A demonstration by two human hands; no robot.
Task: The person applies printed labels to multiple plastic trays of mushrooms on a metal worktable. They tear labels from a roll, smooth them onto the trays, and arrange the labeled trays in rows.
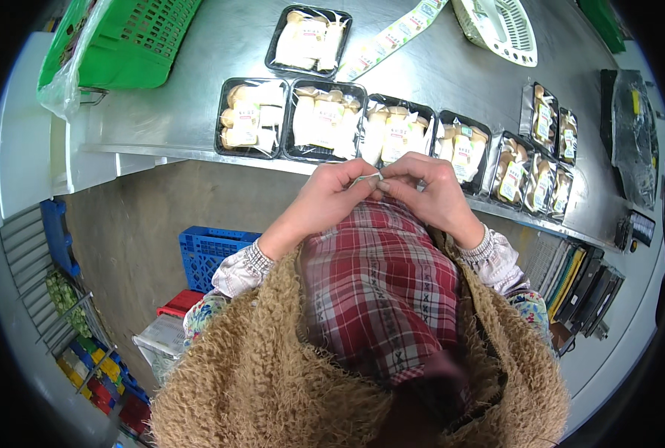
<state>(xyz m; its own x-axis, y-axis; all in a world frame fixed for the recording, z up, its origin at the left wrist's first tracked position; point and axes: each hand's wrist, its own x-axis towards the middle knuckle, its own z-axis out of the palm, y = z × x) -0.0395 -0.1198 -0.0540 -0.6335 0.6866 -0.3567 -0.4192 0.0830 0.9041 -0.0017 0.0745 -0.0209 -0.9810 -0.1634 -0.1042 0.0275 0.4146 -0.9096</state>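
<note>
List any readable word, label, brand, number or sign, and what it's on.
Nothing legible enough to quote.
Stickers on mushroom trays: print too small.
Label strip on table: too small.
Pale slip between left hand and right hand: no print legible.
Dark device at right: markings too small.

Glare on metal table (414, 75), bent edges, black corners

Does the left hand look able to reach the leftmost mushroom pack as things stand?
Probably yes: nothing visible blocks the left hand from the leftmost mushroom pack, though that hand seems busy pinching a pale strip.
</note>
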